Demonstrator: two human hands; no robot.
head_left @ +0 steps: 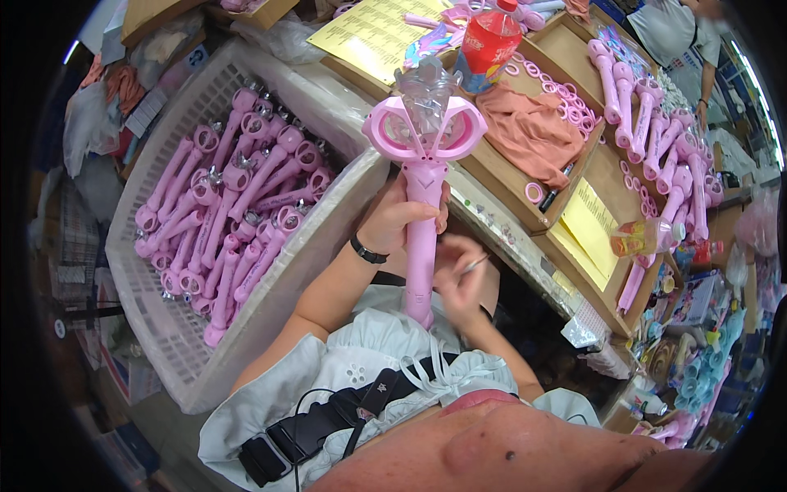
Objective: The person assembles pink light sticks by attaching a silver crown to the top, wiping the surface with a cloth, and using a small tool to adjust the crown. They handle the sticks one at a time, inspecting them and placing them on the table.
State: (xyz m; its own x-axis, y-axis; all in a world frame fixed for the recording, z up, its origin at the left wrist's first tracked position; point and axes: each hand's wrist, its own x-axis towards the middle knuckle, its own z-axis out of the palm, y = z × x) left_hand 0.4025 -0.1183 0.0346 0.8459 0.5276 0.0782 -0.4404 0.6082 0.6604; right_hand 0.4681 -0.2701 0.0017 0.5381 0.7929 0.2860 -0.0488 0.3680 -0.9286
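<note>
The bench (512, 238) is running right of the crate (164, 361), and beside that crate the left hand (398, 217) is gripping the wand (422, 254), which, looking top-heavy, could be tipping if that hold is slackening, while the blurred right hand (459, 279) is pinching a thin piece (475, 263).

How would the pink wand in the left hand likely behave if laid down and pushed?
The wand is probably stiff: its long handle is straight in the left hand. It may be top-heavy, as its head is wider. The rounded handle might roll, but the broad head could stop it.
</note>
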